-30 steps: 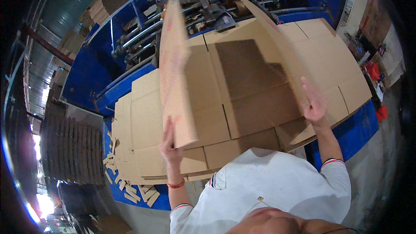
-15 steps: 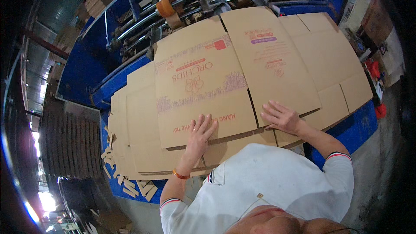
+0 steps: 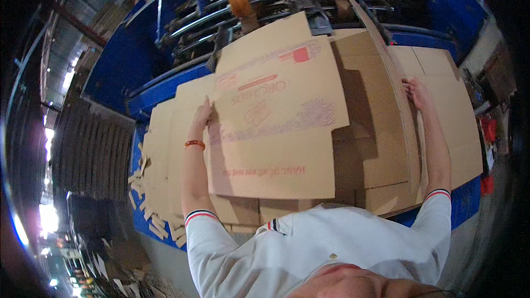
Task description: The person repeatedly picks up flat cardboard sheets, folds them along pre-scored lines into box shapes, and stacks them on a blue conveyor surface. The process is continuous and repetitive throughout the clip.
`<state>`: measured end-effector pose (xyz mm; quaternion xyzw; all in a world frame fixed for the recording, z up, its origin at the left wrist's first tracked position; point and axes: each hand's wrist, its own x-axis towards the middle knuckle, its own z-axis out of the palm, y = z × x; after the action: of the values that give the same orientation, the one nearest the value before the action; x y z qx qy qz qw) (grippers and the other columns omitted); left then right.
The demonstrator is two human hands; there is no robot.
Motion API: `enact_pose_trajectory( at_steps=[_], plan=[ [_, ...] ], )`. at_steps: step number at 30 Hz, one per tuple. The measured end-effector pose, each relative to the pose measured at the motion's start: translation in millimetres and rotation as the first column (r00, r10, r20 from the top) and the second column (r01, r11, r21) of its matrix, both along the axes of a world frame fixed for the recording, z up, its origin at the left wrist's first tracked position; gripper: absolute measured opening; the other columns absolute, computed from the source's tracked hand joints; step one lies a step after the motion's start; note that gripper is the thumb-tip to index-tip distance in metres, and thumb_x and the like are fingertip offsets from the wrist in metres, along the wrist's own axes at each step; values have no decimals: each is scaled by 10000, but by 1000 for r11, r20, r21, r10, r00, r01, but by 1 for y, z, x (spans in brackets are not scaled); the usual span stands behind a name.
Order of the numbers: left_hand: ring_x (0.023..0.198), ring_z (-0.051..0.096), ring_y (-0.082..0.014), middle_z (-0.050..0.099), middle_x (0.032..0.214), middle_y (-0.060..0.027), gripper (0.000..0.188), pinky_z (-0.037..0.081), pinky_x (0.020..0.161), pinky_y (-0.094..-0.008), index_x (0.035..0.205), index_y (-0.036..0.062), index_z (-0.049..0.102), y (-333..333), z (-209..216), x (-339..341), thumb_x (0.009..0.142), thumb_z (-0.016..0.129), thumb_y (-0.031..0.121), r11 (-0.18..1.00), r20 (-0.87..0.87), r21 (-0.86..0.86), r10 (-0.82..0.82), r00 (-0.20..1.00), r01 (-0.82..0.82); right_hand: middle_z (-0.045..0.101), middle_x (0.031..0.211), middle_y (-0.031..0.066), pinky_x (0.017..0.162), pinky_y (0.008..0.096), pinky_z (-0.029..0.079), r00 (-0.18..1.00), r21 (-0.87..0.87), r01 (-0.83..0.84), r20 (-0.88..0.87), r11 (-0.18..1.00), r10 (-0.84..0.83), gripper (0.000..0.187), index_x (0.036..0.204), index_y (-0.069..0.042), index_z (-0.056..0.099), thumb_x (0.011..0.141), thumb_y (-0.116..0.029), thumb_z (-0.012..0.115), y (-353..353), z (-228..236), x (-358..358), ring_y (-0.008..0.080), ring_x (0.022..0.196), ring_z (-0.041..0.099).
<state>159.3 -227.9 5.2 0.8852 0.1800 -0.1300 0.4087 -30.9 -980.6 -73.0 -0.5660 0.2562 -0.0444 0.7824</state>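
Loose cardboard offcuts (image 3: 158, 227) lie to the lower left of the printed panel (image 3: 273, 149), a flat, brown cardboard sheet with upside-down red lettering, one red square and two purple leafy bands, slanting above a cardboard stack (image 3: 168, 138). The person's left hand (image 3: 202, 113) is at its left edge; to its right, the right hand (image 3: 418, 94) has fingertips against one raised panel (image 3: 410, 138), nearly edge-on. Whether either hand grips or merely presses cannot be told. Beyond the printed panel, orange-yellow rollers (image 3: 241, 3), at least three, sit among metal bars (image 3: 200, 22).
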Motion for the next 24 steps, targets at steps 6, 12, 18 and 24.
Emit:
enact_pose_trajectory(
  at_steps=[6, 12, 18, 24],
  plan=[
    [998, 592, -459, 624, 1016, -320, 842, 448, 894, -478, 1024, -143, 607, 53, -59, 10, 951, 172, 575, 929, 124, 370, -72, 990, 21, 599, 1170, 188, 953, 355, 410, 997, -208, 26, -65, 978, -40, 675, 1254, 66, 520, 954, -519, 368, 48, -14, 66, 269, 1099, 549],
    [977, 602, -445, 628, 982, -313, 795, 462, 869, -500, 963, -99, 652, 11, -38, -11, 971, 171, 534, 784, 191, 619, -107, 976, -35, 599, 1161, 233, 948, 363, 404, 996, -486, 32, -56, 873, -67, 737, 1198, 92, 559, 942, -568, 353, 53, -7, 60, 292, 1097, 557],
    [947, 617, -436, 646, 958, -281, 739, 477, 845, -503, 955, -55, 673, -1, -30, -22, 975, 197, 511, 770, 241, 626, -44, 969, -121, 585, 1045, 356, 937, 470, 413, 927, -894, -294, -353, 337, -128, 705, 1081, 83, 608, 965, -515, 252, 95, 47, 56, 444, 1050, 564],
    [934, 619, -437, 642, 967, -282, 692, 479, 828, -513, 958, -43, 676, -10, -29, -28, 977, 230, 486, 767, 270, 627, -51, 962, -135, 623, 1009, 289, 890, 532, 438, 881, -930, -323, -363, 174, -305, 576, 993, 38, 650, 965, -397, 272, 151, 92, 42, 446, 999, 587]
  ],
)
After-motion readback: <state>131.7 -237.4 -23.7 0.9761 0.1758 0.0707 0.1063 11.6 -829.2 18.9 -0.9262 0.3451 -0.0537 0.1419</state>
